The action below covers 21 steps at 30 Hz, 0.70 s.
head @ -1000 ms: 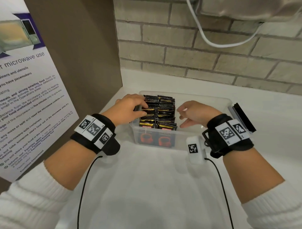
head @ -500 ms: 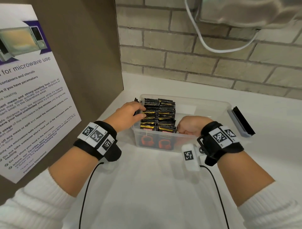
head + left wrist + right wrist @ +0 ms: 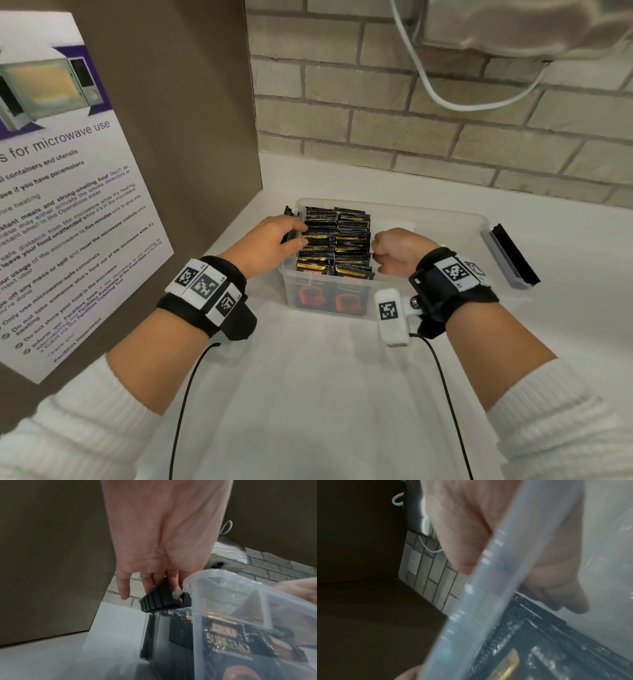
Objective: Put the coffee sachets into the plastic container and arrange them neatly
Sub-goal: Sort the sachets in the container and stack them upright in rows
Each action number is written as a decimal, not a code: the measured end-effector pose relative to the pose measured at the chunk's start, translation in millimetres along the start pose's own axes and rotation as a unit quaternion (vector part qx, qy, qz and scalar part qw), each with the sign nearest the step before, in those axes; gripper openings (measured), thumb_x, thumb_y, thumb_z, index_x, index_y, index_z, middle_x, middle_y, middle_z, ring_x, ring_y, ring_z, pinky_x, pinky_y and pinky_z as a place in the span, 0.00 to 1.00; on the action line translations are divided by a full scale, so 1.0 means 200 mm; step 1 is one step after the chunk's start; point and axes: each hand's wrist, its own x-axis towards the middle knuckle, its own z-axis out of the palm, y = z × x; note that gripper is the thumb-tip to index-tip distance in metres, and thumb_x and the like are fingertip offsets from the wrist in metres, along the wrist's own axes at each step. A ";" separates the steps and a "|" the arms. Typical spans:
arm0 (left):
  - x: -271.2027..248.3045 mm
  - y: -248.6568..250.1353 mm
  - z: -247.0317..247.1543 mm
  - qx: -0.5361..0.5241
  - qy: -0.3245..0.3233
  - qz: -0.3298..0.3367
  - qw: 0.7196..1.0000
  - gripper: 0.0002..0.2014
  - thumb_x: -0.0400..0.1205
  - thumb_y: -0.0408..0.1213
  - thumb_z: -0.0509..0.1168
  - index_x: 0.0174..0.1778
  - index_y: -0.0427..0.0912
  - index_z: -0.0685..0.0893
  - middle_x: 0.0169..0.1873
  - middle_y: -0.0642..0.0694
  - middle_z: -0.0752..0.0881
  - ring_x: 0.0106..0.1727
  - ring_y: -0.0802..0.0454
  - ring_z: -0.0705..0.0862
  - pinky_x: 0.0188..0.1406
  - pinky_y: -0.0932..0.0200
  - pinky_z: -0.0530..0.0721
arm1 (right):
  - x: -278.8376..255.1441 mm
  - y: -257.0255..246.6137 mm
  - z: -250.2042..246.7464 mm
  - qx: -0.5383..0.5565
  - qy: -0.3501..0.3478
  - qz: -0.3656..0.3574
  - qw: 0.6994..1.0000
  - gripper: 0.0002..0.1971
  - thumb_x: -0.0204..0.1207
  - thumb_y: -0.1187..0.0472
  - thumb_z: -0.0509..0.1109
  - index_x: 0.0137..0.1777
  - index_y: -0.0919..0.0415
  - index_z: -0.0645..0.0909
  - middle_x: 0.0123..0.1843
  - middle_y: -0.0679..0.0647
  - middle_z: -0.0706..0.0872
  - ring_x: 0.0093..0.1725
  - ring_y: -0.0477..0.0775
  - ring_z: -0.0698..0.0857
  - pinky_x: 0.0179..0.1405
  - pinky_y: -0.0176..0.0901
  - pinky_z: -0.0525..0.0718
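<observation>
A clear plastic container [image 3: 445, 214] stands on the white counter. Black and gold coffee sachets [image 3: 337, 240] stand upright in two rows in its left half; the right half is bare. My left hand [image 3: 298, 234] lies over the left rim, thumb and forefinger touching the sachet tops. In the left wrist view its other fingers [image 3: 124, 588] hang fairly straight outside the wall by the black latch [image 3: 163, 599]. My right hand [image 3: 380, 250] is inside the container, curled into a fist against the right side of the sachets. Nothing shows in it.
A brown panel with a microwave notice [image 3: 68, 205] rises close on the left. The brick wall [image 3: 411, 120] with a white cable [image 3: 462, 99] is behind. The container's right latch [image 3: 513, 255] sticks out. White counter [image 3: 325, 394] stretches toward me.
My right hand dropped from above the container into it and curled into a fist beside the sachets. The left hand stayed at the left rim.
</observation>
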 end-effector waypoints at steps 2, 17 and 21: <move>0.00 0.00 0.00 -0.006 -0.001 0.000 1.000 0.17 0.84 0.37 0.61 0.69 0.38 0.77 0.66 0.40 0.79 0.66 0.46 0.76 0.62 0.60 0.70 | 0.02 0.00 0.00 0.012 -0.015 0.001 1.000 0.14 0.82 0.73 0.49 0.36 0.61 0.65 0.37 0.54 0.69 0.35 0.50 0.69 0.40 0.40 0.71; -0.12 -0.02 0.04 -0.294 0.115 -0.277 0.907 0.21 0.84 0.51 0.58 0.66 0.40 0.77 0.61 0.42 0.81 0.61 0.44 0.80 0.57 0.51 0.82 | -0.26 0.22 -0.40 -0.074 0.445 -0.255 0.855 0.17 0.78 0.69 0.60 0.66 0.67 0.78 0.57 0.66 0.84 0.59 0.65 0.81 0.55 0.48 0.76; -0.19 0.06 0.11 -0.428 0.012 -0.310 0.849 0.20 0.78 0.55 0.66 0.49 0.39 0.83 0.40 0.43 0.82 0.37 0.51 0.78 0.36 0.60 0.79 | -0.33 0.37 -0.52 -0.139 0.585 -0.109 0.792 0.21 0.78 0.56 0.65 0.65 0.70 0.76 0.67 0.70 0.72 0.70 0.69 0.67 0.60 0.62 0.73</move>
